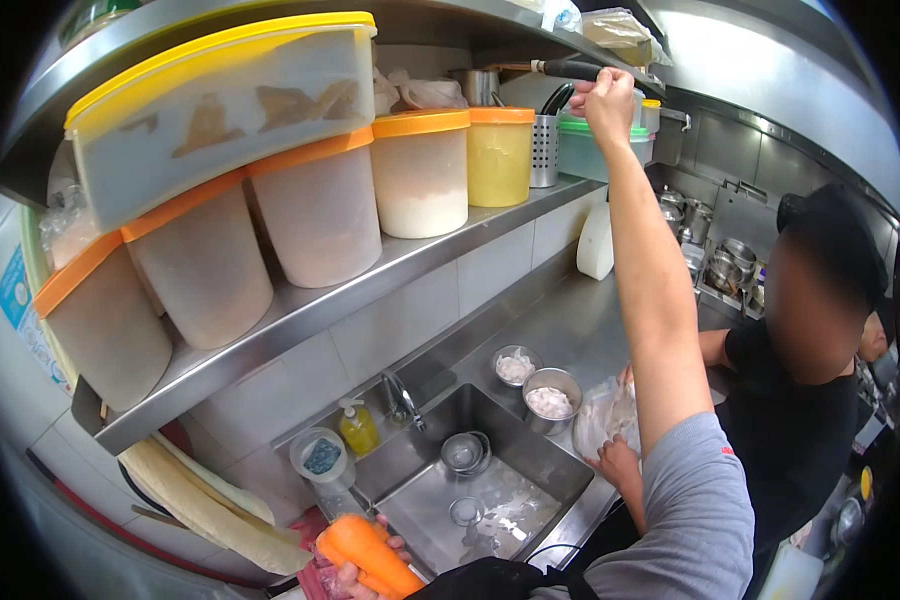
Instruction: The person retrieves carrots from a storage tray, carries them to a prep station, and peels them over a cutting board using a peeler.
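Observation:
At the bottom, my left hand [348, 580] is closed around large orange carrots [360, 548], peeled-looking and smooth, held beside the sink's near left corner. My right arm stretches up to the shelf. There my right hand [606, 102] is closed, its fingertips pinched at the end of a black handle [568, 69]. Whether the fingers grip that handle or something small is hidden. Just left of this hand stands a perforated metal utensil holder [544, 152] with a black-handled utensil [558, 98] in it.
Orange-lidded tubs [420, 175] line the shelf. Below, the steel sink [560, 480] holds metal bowls [464, 453]; a soap bottle [358, 428] stands by the faucet [402, 400]. A co-worker [795, 420] at right handles a plastic bag [606, 420] near bowls of pale food [550, 402].

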Motion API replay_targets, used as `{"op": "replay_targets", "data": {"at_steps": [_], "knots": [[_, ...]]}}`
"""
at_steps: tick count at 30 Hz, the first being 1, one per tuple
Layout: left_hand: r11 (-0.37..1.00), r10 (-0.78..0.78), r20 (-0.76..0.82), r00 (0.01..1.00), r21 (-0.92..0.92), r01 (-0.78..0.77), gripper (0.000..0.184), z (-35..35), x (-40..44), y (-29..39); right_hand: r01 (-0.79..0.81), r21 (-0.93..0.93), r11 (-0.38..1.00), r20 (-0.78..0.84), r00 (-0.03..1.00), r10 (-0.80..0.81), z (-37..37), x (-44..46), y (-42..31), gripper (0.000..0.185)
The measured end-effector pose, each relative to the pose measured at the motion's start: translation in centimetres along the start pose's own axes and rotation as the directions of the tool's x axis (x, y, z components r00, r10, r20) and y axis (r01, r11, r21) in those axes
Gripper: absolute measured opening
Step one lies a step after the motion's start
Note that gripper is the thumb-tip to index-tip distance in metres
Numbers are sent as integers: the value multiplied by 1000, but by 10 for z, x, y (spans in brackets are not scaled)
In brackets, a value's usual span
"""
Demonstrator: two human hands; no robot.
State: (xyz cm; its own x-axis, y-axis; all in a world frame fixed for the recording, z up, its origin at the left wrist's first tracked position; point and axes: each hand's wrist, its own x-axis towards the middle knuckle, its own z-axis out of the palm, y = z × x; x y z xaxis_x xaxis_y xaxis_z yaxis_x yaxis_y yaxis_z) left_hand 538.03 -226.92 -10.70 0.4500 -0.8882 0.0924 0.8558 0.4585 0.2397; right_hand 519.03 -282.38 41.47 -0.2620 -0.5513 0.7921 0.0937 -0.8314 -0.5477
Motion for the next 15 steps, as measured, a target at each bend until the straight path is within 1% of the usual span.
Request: {"op": "replay_targets", "data": {"at_steps": [1, 2, 3, 4, 5, 7, 8, 9, 11, 12, 13, 14, 15], "knots": [[1000, -2, 8, 1000, -1, 2, 93, 1, -5, 1, 1, 3, 1000, 0, 1000, -1, 0, -5, 2, 28], [1000, -3, 13, 1000, -3, 3, 93, 1, -10, 1, -62, 157, 986, -10, 998, 65, 0, -12, 4, 27], [1000, -6, 19, 1000, -4, 7, 93, 2, -17, 2, -121, 309, 943, -9, 992, 130, 1, -19, 6, 26], [1000, -8, 26, 1000, -6, 8, 93, 2, -22, 3, -142, 378, 915, 15, 989, 148, 0, -26, 6, 25], [1000, -14, 34, 999, -7, 14, 94, 3, -27, 4, -139, 383, 913, 12, 989, 145, -1, -33, 6, 25], [1000, -21, 50, 999, -8, 22, 94, 2, -41, 7, -191, 512, 837, 35, 979, 202, -5, -63, -7, 25], [1000, -22, 56, 998, -9, 23, 94, 2, -48, 8, -199, 580, 790, 58, 977, 204, -13, -85, -15, 24], [1000, -25, 62, 998, -11, 26, 94, 2, -55, 9, -201, 576, 792, 49, 976, 212, -13, -102, -18, 24], [999, -41, 76, 996, -1, 42, 94, 6, -69, 13, -238, 744, 624, 123, 967, 222, -25, -144, -13, 22], [1000, -28, 75, 997, 11, 27, 96, 13, -75, 14, -208, 783, 586, 115, 974, 193, -28, -174, -18, 23], [994, -108, 62, 992, 31, 106, 96, 5, -82, 18, -210, 765, 609, 38, 958, 283, -29, -211, -39, 23], [993, -116, 91, 989, 1, 117, 97, -8, -86, 23, -187, 777, 601, -1, 954, 298, -32, -244, -55, 23], [990, -135, 119, 984, -31, 140, 98, -18, -88, 28, -228, 725, 650, 117, 971, 210, -50, -275, -73, 26]]}}
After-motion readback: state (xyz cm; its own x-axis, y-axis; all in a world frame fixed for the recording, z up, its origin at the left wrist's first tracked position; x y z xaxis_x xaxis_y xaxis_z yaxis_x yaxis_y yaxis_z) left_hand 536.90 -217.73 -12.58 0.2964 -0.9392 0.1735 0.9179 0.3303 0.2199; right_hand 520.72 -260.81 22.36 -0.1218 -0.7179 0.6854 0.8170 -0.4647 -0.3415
